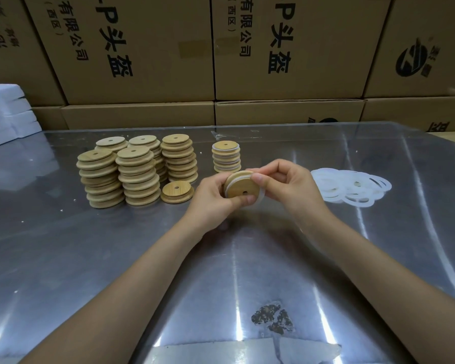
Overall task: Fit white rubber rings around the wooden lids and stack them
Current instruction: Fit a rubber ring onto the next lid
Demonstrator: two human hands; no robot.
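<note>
Two hands meeting at the centre above the metal table (63,245): left hand (210,199) curled round a wooden lid (241,189) held on edge, right hand (286,183) pinching the white rubber ring (256,198) against its rim. Stack of ringed lids (226,156) just beyond, at 12 o'clock. Bare lid stacks (137,169) at 10 o'clock, loose rings (352,187) at 3 o'clock.

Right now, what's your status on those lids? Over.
Left hand grips wooden lid. Right hand stretches white rubber ring round it, half on. Finished stack behind. Nothing blocking.
</note>
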